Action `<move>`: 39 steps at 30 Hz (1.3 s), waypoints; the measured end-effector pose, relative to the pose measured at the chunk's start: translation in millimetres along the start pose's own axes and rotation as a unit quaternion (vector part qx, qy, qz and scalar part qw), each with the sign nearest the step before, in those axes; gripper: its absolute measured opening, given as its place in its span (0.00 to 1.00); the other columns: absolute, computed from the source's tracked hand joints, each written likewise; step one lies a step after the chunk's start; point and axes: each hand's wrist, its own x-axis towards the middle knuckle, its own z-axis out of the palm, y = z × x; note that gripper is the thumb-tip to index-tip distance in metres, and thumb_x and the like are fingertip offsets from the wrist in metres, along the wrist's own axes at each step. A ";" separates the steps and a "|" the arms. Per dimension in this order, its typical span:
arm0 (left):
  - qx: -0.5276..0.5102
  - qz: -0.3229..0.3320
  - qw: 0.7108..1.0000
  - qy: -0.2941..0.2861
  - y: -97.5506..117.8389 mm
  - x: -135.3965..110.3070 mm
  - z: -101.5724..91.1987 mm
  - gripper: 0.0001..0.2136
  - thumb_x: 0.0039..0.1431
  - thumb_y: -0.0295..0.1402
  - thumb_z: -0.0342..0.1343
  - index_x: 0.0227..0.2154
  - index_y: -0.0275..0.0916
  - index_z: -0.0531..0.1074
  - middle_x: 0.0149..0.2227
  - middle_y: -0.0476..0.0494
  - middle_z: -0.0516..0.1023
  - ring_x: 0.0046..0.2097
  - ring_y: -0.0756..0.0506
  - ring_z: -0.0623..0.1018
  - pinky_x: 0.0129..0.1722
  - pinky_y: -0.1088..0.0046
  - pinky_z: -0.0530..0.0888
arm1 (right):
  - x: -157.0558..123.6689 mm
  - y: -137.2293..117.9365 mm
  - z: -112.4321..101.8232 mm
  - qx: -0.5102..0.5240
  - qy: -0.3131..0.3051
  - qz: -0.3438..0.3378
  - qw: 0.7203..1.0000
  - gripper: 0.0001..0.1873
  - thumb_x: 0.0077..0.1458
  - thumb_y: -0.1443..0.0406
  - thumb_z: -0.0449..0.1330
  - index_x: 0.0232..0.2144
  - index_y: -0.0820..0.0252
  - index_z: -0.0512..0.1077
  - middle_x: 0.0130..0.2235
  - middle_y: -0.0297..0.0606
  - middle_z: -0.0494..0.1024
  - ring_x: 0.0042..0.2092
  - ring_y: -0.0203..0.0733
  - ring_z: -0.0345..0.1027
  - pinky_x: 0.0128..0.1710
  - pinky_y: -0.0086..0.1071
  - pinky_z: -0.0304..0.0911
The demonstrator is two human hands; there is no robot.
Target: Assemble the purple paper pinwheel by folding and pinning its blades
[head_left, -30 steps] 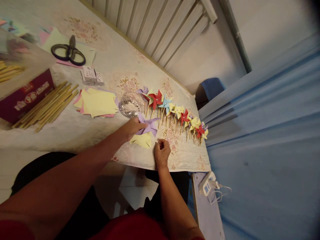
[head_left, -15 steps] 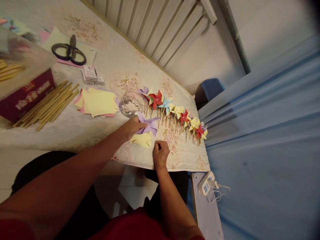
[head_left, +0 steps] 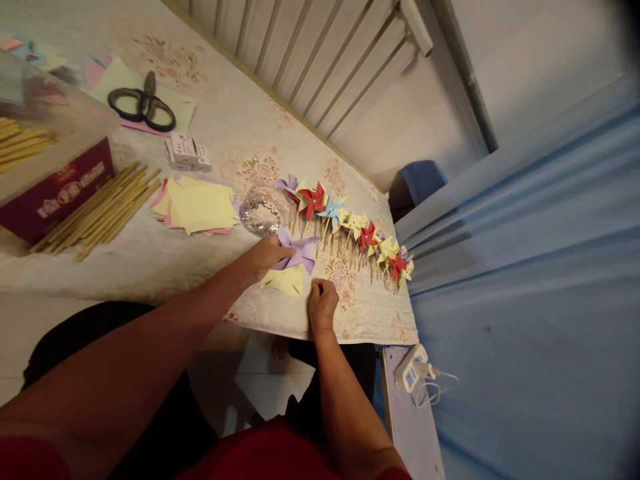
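Between the thumb and fingers of my left hand (head_left: pixel 265 259) is a purple paper pinwheel (head_left: pixel 300 253), its folded blades spread out. Just under it on the cloth lies a yellow paper square (head_left: pixel 284 280) with slits cut at its corners. My right hand (head_left: pixel 323 305) rests closed near the table's front edge, to the right of the yellow square; whatever its fingers pinch, if anything, is hidden. Behind the purple pinwheel stands a clear round tub (head_left: pixel 261 212) of small shiny metal pieces. Finished pinwheels on sticks, among them a red one (head_left: pixel 312 200), lie in a row to the right.
On the left are a stack of coloured paper (head_left: pixel 200 203), a bundle of thin sticks (head_left: pixel 107 210), a box with a dark red label (head_left: pixel 60 190), small white boxes (head_left: pixel 187 153) and scissors (head_left: pixel 144 107). A blue curtain (head_left: pixel 525 300) hangs right, beside a power strip (head_left: pixel 413 368).
Both hands stay almost where they were, the left still holding the purple pinwheel. The right fingers have shifted slightly. The view has moved a little.
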 end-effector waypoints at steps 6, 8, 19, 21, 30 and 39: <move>0.004 -0.009 1.000 0.014 3.8 -2.9 4.1 0.07 0.40 0.26 0.63 0.27 0.32 0.74 0.24 0.47 0.79 0.26 0.50 0.75 0.26 0.75 0.70 | 10.5 -2.4 -5.9 -0.007 -0.044 0.042 0.998 0.08 0.53 0.68 0.56 0.29 0.60 0.76 0.34 0.42 0.80 0.39 0.44 0.71 0.44 0.35 0.63; 0.007 -0.008 1.000 0.011 4.7 -3.6 4.6 0.07 0.41 0.26 0.62 0.27 0.33 0.74 0.24 0.48 0.78 0.25 0.50 0.74 0.26 0.76 0.69 | 13.8 -2.4 -8.7 -0.003 -0.050 0.047 0.998 0.07 0.52 0.68 0.57 0.29 0.60 0.76 0.34 0.41 0.80 0.38 0.44 0.71 0.44 0.35 0.63; 0.040 -0.001 0.999 0.028 4.1 -2.6 3.8 0.06 0.42 0.27 0.63 0.26 0.32 0.74 0.23 0.48 0.76 0.24 0.51 0.71 0.25 0.76 0.65 | 23.6 -5.6 -15.1 -0.079 -0.096 0.016 0.992 0.09 0.51 0.70 0.55 0.25 0.60 0.75 0.30 0.40 0.79 0.34 0.42 0.68 0.39 0.33 0.61; 0.036 -0.002 0.999 0.031 5.1 -3.4 4.8 0.06 0.41 0.27 0.63 0.25 0.32 0.73 0.22 0.49 0.75 0.24 0.52 0.70 0.24 0.76 0.64 | 23.0 -7.9 -15.0 -0.099 -0.097 0.009 0.990 0.09 0.51 0.70 0.55 0.26 0.60 0.75 0.30 0.41 0.79 0.33 0.42 0.68 0.38 0.33 0.61; 0.015 -0.022 0.999 0.034 11.4 -9.8 9.2 0.07 0.40 0.27 0.62 0.26 0.33 0.73 0.22 0.50 0.76 0.24 0.51 0.71 0.24 0.76 0.66 | 16.0 -12.6 -12.7 -0.102 -0.065 0.007 0.993 0.08 0.50 0.69 0.55 0.25 0.61 0.74 0.30 0.42 0.78 0.32 0.43 0.67 0.37 0.34 0.60; 0.042 -0.019 0.998 0.045 7.4 -6.1 7.5 0.05 0.41 0.26 0.61 0.24 0.33 0.73 0.22 0.49 0.75 0.23 0.50 0.70 0.24 0.75 0.64 | 30.4 -43.0 -31.9 0.154 0.037 0.139 0.978 0.09 0.47 0.60 0.57 0.24 0.59 0.71 0.23 0.31 0.72 0.27 0.37 0.64 0.32 0.31 0.62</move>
